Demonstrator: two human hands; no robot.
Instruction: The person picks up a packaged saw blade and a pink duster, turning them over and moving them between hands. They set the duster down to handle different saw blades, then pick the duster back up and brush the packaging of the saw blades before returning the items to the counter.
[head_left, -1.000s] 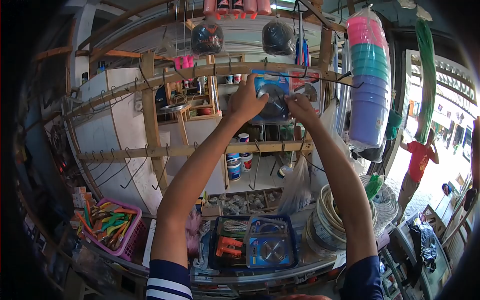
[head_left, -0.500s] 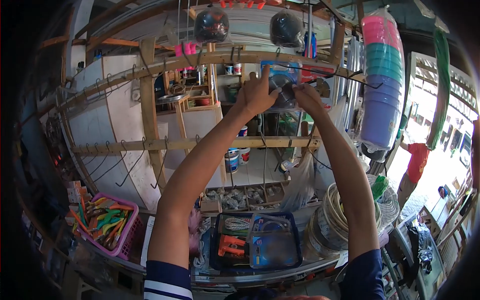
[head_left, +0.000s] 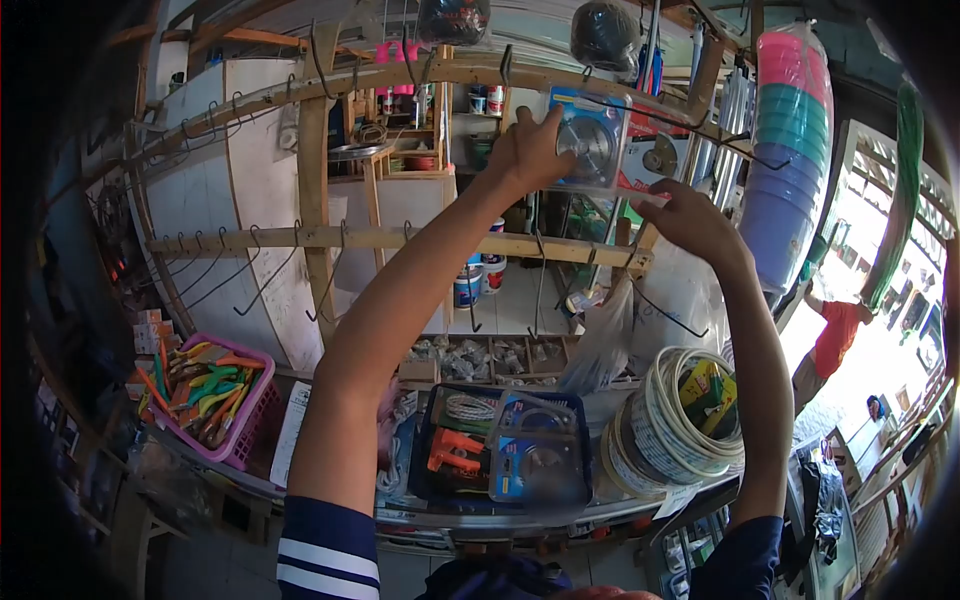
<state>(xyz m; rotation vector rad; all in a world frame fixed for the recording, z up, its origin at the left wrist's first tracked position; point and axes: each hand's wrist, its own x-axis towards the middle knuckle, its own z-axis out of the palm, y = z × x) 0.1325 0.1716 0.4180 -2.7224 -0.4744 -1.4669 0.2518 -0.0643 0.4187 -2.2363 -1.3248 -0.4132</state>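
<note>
A circular saw blade in a clear blister pack with blue card [head_left: 597, 140] hangs at the upper wooden rail, by a long metal hook. My left hand [head_left: 530, 152] is closed on the left edge of this pack, thumb over its front. Below and right of it, my right hand [head_left: 692, 218] is apart from the pack, fingers loosely bent, thumb and forefinger separated, with nothing visible between them. Just behind the right hand hangs a red pack with a disc [head_left: 657, 155].
Bare metal hooks [head_left: 537, 285] jut from the lower rail [head_left: 480, 245]. On the counter are a blue tray [head_left: 420, 485] with more packs, a pink basket [head_left: 255, 415] of coloured handles and coiled cable [head_left: 655, 400]. Stacked plastic pails [head_left: 790, 170] hang right. A person in red [head_left: 838, 335] stands outside.
My right hand has let go of the saw blade pack and moved down and right. The left hand stays at the pack's left edge. The view has shifted slightly.
</note>
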